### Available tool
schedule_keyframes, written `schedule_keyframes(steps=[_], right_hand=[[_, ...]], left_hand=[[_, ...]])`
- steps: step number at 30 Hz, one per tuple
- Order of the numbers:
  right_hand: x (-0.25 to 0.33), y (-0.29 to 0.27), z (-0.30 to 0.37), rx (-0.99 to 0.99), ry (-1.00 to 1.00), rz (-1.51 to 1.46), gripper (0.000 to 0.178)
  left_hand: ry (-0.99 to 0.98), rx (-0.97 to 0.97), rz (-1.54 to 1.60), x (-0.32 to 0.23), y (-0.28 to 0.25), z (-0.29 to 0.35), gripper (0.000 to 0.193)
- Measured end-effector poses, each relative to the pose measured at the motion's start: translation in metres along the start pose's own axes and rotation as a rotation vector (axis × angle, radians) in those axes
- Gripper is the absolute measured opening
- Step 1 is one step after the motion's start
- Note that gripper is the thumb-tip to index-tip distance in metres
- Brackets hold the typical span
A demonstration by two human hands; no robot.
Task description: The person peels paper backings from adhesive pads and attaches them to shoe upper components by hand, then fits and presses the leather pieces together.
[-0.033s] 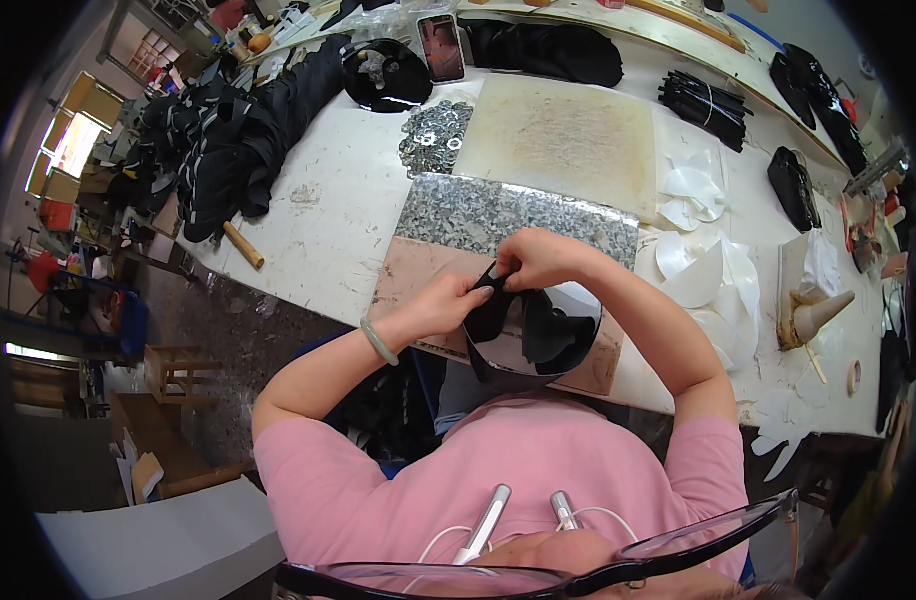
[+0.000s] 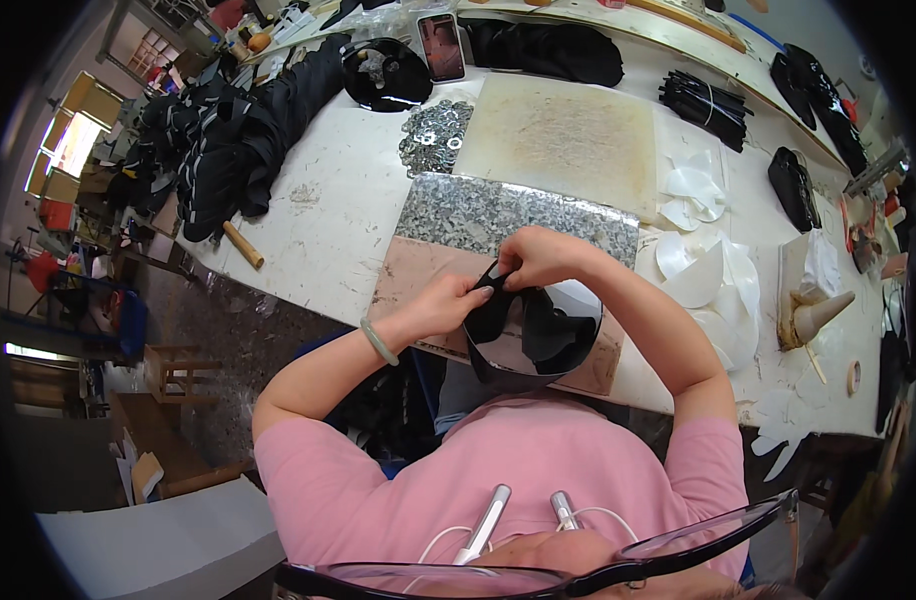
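Observation:
A black piece [image 2: 553, 335] with a glossy, mirror-like surface and a dull black strip along its upper left stands in front of me, curved, partly over the edge of a pinkish board [image 2: 423, 268]. My left hand [image 2: 446, 303] pinches its upper left edge between thumb and fingers. Close beside it, my right hand [image 2: 536, 258] grips the same edge from above with fingertips pressed together. The two hands nearly meet there, and the spot between the fingertips is mostly hidden. What the piece belongs to I cannot make out.
Beyond the board lie a speckled grey slab [image 2: 518, 212], a yellowish cutting mat [image 2: 558, 135] and a heap of metal rings [image 2: 436, 138]. Black pieces [image 2: 263, 130] are piled to the left near a wooden stick [image 2: 243, 245]. White cut sheets [image 2: 713, 285] and a cone-shaped tool [image 2: 818, 318] stand right.

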State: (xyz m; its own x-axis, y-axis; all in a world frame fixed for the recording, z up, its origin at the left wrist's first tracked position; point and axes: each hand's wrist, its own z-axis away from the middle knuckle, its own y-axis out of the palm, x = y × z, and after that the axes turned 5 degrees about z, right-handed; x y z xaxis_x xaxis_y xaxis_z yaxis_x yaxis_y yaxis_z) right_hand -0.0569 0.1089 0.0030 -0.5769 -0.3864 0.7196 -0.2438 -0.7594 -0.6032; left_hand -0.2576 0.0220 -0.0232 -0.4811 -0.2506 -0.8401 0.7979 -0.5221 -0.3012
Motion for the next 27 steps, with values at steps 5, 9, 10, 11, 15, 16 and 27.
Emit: schedule_keyframes(steps=[5, 9, 10, 11, 15, 16, 27], right_hand=[[-0.005, -0.011, -0.008, 0.122, 0.124, -0.07, 0.024], [-0.012, -0.011, -0.016, 0.173, 0.211, -0.119, 0.023], [-0.007, -0.01, -0.016, 0.177, 0.211, -0.118, 0.023], [-0.001, -0.009, -0.015, 0.174, 0.186, -0.07, 0.024], [0.002, -0.003, -0.01, 0.132, 0.034, 0.099, 0.029], [0.005, -0.004, -0.006, 0.13, 0.038, 0.096, 0.029], [-0.012, 0.024, 0.078, -0.38, 0.127, -0.016, 0.027]], left_hand=[[-0.083, 0.019, 0.255, 0.006, 0.002, 0.0, 0.028], [-0.107, 0.034, 0.28, 0.01, -0.002, -0.001, 0.026], [-0.102, 0.032, 0.223, 0.006, -0.003, 0.0, 0.024], [-0.104, 0.031, 0.227, 0.007, -0.004, -0.003, 0.024], [0.05, 0.033, 0.033, -0.005, -0.007, -0.015, 0.031], [0.079, -0.028, -0.03, -0.009, -0.008, -0.017, 0.037], [0.134, -0.053, 0.339, -0.001, 0.001, -0.005, 0.039]])
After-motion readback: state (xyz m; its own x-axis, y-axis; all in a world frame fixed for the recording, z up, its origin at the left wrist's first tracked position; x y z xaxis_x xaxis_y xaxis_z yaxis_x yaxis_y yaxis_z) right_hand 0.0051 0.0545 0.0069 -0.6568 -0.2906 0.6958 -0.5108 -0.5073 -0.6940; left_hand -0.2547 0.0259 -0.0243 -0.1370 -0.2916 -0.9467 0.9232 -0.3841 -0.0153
